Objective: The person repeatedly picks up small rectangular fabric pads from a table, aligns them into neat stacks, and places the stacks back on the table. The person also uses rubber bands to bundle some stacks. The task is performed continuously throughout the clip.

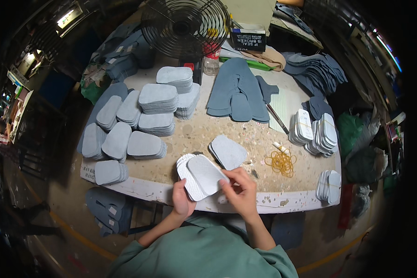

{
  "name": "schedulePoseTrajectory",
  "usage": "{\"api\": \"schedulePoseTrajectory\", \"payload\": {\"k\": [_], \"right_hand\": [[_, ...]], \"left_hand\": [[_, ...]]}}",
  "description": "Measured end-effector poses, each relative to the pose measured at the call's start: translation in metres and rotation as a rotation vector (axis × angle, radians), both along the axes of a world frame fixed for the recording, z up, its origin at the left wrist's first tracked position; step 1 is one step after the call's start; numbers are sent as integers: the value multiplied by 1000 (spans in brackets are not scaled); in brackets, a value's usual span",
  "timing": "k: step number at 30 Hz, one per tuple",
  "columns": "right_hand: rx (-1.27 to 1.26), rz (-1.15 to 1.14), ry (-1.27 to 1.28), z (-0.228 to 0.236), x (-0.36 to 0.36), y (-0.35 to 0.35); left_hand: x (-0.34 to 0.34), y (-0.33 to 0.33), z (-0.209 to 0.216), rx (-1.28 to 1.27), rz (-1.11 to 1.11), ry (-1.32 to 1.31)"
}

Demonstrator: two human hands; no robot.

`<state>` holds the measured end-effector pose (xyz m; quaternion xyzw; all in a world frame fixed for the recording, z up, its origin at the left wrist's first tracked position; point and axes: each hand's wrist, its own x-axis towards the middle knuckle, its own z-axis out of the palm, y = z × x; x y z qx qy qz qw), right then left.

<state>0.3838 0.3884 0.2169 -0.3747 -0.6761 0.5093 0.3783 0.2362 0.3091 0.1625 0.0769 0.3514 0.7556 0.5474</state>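
Over the table's near edge, my left hand is closed round a small stack of white textured rounded pads. A smooth pale pad lies slanted across the top of that stack. With thumb and fingers, my right hand grips the right edge of this pale pad. Just beyond my hands, a short stack of grey rounded pads rests on the table. Several piles of similar grey pads stand at the left. To the right lies a tangle of yellow rubber bands.
White pads bound in bundles stand at the table's right side. Dark blue-grey cut pieces lie at the back centre, beside a dark pen-like tool. A black-caged fan and a clear bottle stand behind.
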Motion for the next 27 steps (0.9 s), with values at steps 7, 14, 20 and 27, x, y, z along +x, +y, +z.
{"api": "schedulePoseTrajectory", "payload": {"k": [7, 14, 20, 27], "right_hand": [[590, -253, -229, 1, -1, 16], [53, 9, -76, -2, -3, -7], [659, -348, -173, 3, -3, 11], [-80, 60, -88, -4, -5, -3]], "left_hand": [[-1, 5, 2, 135, -149, 54], [2, 4, -2, -85, -39, 182], [-2, 1, -3, 147, -61, 8], [3, 4, -1, -86, -9, 142]]}}
